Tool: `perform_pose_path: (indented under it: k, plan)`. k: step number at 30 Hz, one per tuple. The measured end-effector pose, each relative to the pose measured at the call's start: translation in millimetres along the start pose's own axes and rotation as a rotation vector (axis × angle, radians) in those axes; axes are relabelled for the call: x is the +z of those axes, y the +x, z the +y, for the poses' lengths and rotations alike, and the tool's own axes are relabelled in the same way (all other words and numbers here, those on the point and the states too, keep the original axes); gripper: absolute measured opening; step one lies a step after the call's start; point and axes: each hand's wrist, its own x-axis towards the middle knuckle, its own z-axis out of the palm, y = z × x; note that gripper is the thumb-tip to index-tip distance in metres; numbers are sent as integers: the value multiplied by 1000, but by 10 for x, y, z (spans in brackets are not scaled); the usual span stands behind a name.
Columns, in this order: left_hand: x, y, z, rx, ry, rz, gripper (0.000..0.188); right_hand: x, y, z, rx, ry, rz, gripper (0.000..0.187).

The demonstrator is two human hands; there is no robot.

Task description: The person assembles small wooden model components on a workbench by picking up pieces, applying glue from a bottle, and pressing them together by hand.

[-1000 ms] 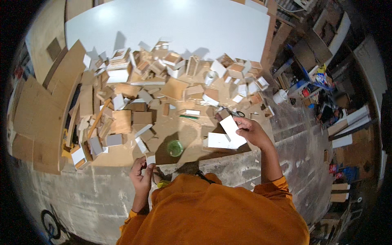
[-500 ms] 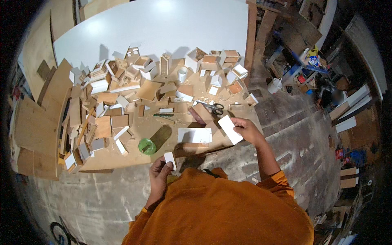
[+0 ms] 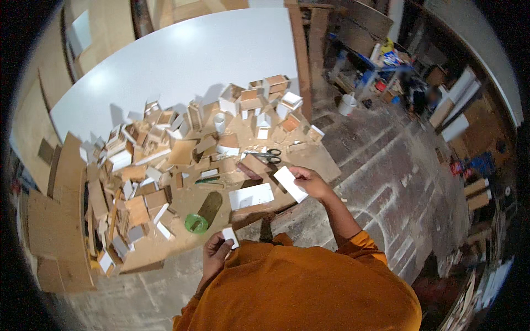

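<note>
My left hand (image 3: 216,251) is closed at the table's front edge, pinching a small white piece of board (image 3: 230,237) between thumb and fingers. Farther right, my right hand (image 3: 311,182) grips a larger white rectangular panel (image 3: 288,183) by its right side, tilted over the table edge. Between the hands a white panel (image 3: 251,197) lies flat near the edge. Just beyond it rest a brown wooden block (image 3: 257,164) and dark-handled scissors (image 3: 273,156). Near my left hand stands a green translucent container (image 3: 196,223).
Wood and white board offcuts (image 3: 138,209) are heaped along the table's left side. Several small house-like models (image 3: 264,94) and a white cup (image 3: 219,122) stand at the back, before a large white board (image 3: 165,55). A white bucket (image 3: 347,104) sits on the floor at right.
My view has turned to the right, so the table appears shifted left and tilted. Both hands keep hold of their white pieces.
</note>
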Motion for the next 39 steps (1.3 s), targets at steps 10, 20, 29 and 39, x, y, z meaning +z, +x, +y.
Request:
perform_pose_path:
  k: [10, 20, 29, 39]
  plan:
    - [-146, -36, 5, -106, -199, -166, 27, 3, -226, 637, 293, 136, 253, 39]
    - [130, -151, 158, -101, -175, -73, 24, -163, -357, 111, 233, 266, -15, 51]
    - [656, 138, -66, -161, -227, -124, 26, -470, -181, 81, 317, 654, -160, 45]
    - [1135, 527, -177, -94, -307, -72, 25, -667, 384, 568, 322, 273, -193, 36]
